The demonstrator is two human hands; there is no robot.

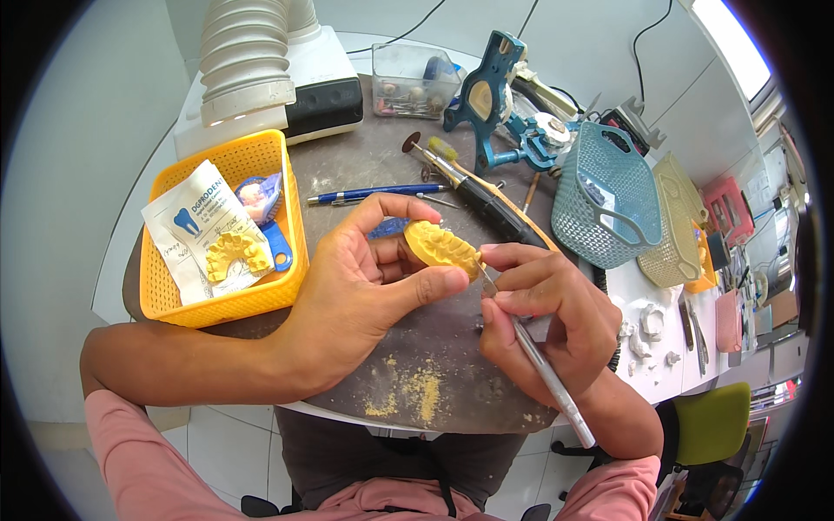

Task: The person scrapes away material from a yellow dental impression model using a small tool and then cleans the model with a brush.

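Note:
My left hand [365, 295] holds a yellow plaster dental model [439, 245], its row of teeth facing up, between thumb and fingers at the bench's middle. My right hand [556, 321] grips a silver-handled carving knife [547, 382], its narrow tip against the right end of the model. A finger of that hand also rests at the model's edge. Beneath them, yellow powder [423, 391] lies scattered on the dark bench top [339, 382]. Just behind my left fingers is a small blue object [387, 227], partly hidden.
Left: yellow basket [165, 295] with papers, another model [230, 256]; suction hose [243, 61] behind. Back: clear box [413, 78], blue articulator [486, 104], blue pen [347, 194], black handpiece [486, 204]. Right: blue basket [599, 226], beige basket [665, 269], plaster pieces [651, 323], green chair [708, 421].

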